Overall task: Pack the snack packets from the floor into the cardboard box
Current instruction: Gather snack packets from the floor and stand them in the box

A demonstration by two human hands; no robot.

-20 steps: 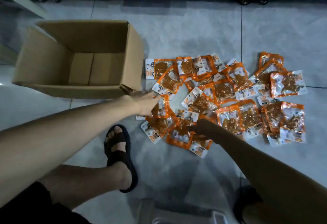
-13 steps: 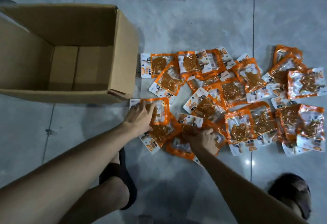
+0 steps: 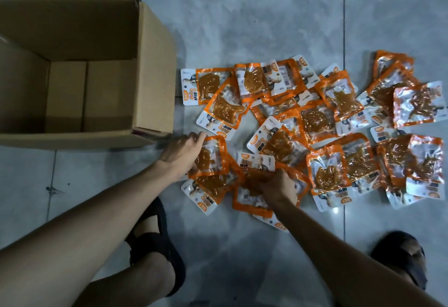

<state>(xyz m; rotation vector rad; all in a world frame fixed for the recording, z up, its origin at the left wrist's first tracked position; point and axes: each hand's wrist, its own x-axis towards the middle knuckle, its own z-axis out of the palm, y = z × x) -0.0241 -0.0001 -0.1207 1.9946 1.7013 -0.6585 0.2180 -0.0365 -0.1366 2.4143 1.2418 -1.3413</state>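
Note:
Several orange and white snack packets (image 3: pixel 315 120) lie spread over the grey tiled floor to the right of an open cardboard box (image 3: pixel 155 64), whose inside holds nothing. My left hand (image 3: pixel 180 152) rests flat on the left edge of a packet (image 3: pixel 213 154) close to the box's front right corner, fingers curled over it. My right hand (image 3: pixel 276 189) is closed around a crumpled packet (image 3: pixel 252 197) at the near edge of the pile.
My left foot in a black sandal (image 3: pixel 157 238) stands below my left arm. My right sandal (image 3: pixel 402 255) is at the lower right. Bare tiles stretch beyond the box and the pile.
The view has tilted down and moved closer. My left hand has slid onto the packet near the box corner. My right hand has closed on a packet at the pile's near edge.

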